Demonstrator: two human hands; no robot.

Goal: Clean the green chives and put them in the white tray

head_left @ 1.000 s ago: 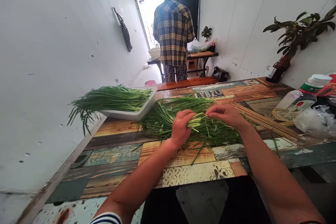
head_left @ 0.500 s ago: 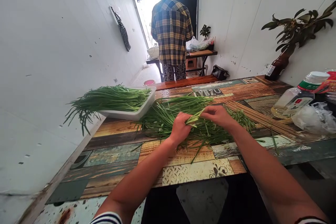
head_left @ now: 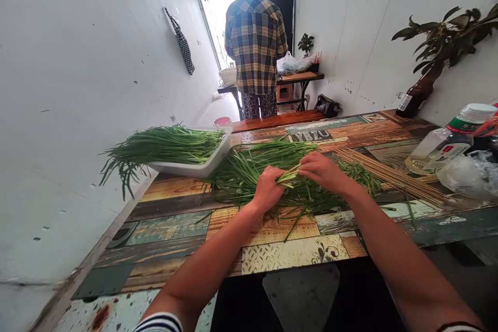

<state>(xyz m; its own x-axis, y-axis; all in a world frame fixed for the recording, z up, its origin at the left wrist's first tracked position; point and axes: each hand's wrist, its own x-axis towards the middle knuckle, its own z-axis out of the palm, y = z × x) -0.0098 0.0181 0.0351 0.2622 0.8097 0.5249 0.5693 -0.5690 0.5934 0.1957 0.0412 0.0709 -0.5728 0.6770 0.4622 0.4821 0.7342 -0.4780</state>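
Observation:
My left hand (head_left: 269, 187) is closed around a small bunch of garlic chives (head_left: 288, 178), whose pale stem ends stick out to the right. The fingers of my right hand (head_left: 319, 170) pinch at those stem ends; how many stems they grip is too small to tell. Beneath both hands lies a loose heap of chives (head_left: 249, 166) spread over the table. To the left, a white plastic tub (head_left: 208, 167) holds a thick, lined-up pile of chives (head_left: 175, 145), its leaf tips hanging over the side.
Thin wooden skewers (head_left: 389, 176) lie right of the heap on the patterned table (head_left: 167, 238). Farther right stand a plastic bottle (head_left: 451, 140), a crumpled clear bag (head_left: 462, 174) and a brown bottle (head_left: 414, 97) holding leafy branches. A person in a plaid shirt (head_left: 254, 41) stands beyond, back turned.
My right hand's fingers have shifted slightly up and closed in on the stem ends. My left hand keeps its hold on the bunch, nearly still. The view has moved very slightly.

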